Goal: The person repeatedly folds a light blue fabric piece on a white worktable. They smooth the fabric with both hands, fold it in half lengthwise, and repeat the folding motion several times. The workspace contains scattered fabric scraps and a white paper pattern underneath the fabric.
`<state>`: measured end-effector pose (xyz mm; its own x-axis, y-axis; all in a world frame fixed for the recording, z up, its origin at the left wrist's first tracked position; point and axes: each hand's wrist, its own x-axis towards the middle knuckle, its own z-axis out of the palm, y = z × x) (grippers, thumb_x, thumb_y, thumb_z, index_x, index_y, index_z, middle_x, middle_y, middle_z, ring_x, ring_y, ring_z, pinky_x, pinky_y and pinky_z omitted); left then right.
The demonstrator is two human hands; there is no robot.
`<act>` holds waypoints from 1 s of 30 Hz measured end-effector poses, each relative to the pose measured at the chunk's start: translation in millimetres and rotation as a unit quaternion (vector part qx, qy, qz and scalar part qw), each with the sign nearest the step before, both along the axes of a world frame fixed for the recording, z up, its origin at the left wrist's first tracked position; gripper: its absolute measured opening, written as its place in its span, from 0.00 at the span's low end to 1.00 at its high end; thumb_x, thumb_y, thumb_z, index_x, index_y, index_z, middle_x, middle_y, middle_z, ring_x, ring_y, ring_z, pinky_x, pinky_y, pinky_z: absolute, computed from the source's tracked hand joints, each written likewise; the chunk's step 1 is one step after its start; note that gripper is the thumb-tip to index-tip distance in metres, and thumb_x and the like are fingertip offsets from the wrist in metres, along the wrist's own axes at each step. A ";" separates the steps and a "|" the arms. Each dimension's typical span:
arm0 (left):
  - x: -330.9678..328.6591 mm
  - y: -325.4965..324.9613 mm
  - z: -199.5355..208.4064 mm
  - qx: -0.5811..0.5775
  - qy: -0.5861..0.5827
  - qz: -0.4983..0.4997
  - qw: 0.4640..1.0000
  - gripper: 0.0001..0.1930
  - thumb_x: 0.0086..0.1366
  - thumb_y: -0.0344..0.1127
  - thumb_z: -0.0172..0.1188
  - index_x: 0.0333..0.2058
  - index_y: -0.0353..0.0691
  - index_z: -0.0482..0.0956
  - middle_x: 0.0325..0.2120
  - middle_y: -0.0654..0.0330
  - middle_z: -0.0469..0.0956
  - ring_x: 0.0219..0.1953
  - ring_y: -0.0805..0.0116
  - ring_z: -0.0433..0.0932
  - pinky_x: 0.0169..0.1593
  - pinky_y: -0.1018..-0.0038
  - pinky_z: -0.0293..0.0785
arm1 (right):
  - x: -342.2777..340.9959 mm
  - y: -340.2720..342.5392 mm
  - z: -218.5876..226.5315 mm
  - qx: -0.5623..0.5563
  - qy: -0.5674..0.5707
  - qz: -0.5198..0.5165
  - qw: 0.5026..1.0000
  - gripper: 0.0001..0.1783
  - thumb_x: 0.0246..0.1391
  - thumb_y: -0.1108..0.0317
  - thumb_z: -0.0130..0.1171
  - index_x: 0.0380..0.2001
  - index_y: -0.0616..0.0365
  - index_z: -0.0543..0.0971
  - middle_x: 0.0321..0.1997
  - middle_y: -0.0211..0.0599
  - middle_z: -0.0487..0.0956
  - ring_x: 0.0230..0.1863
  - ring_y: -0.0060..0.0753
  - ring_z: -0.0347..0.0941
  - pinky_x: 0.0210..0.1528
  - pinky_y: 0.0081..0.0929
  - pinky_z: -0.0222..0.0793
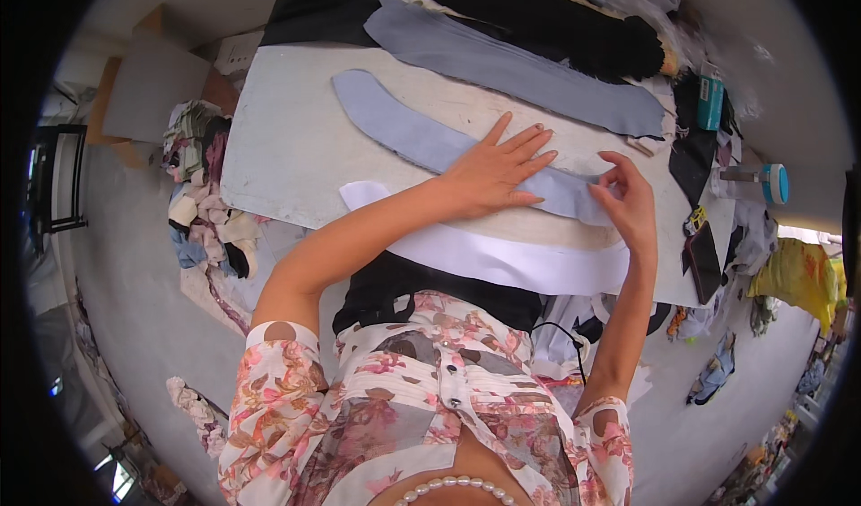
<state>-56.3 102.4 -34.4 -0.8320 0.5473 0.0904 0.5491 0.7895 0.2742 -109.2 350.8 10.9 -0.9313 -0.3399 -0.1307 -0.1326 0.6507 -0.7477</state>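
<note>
A curved light-blue fabric strip (408, 134) lies across the white table. My left hand (499, 171) rests flat on its middle, fingers spread. At the strip's right end my right hand (625, 197) has thumb and forefinger bent together at the edge; whether the cloth is pinched between them is hard to make out. Nearer to me a curved white strip (511, 259) lies along the table's front edge, partly under my left forearm. Beyond the blue strip is a stack of similar blue pieces (511, 62) with frayed edges.
Black fabric (538, 13) is heaped along the far side of the table (287, 138). At the right edge are a teal box (709, 103), a blue-lidded jar (773, 184) and a dark phone (702, 264). Cloth scraps (211, 215) pile at the left, beside the table.
</note>
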 end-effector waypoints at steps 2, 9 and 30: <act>-0.2 1.2 -0.6 0.008 0.004 0.000 1.000 0.35 0.68 0.59 0.45 0.68 0.48 0.55 0.70 0.55 0.47 0.73 0.61 0.41 0.72 0.52 0.29 | -0.6 16.2 -5.2 0.007 0.048 -0.022 0.999 0.25 0.45 0.74 0.66 0.50 0.52 0.77 0.27 0.28 0.76 0.29 0.23 0.71 0.34 0.22 0.67; 0.0 0.5 0.5 0.002 -0.001 -0.001 1.000 0.32 0.68 0.59 0.44 0.67 0.54 0.58 0.70 0.55 0.47 0.72 0.61 0.42 0.72 0.52 0.29 | 0.8 18.5 -22.3 0.065 0.176 -0.064 0.980 0.24 0.48 0.75 0.65 0.51 0.54 0.76 0.28 0.27 0.72 0.29 0.18 0.68 0.35 0.17 0.65; 2.9 -0.1 0.5 -0.018 0.028 0.002 0.999 0.34 0.67 0.63 0.42 0.67 0.54 0.58 0.70 0.56 0.48 0.72 0.61 0.43 0.73 0.52 0.32 | 6.2 37.9 -21.4 0.074 0.247 -0.159 0.953 0.16 0.50 0.73 0.63 0.45 0.58 0.77 0.28 0.28 0.77 0.22 0.18 0.67 0.27 0.20 0.65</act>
<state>-53.4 102.3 -33.9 -0.8285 0.5477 0.1165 0.5595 0.8007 0.2141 -103.0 388.7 -10.5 -0.9446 -0.0426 0.3256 -0.2232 0.8106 -0.5414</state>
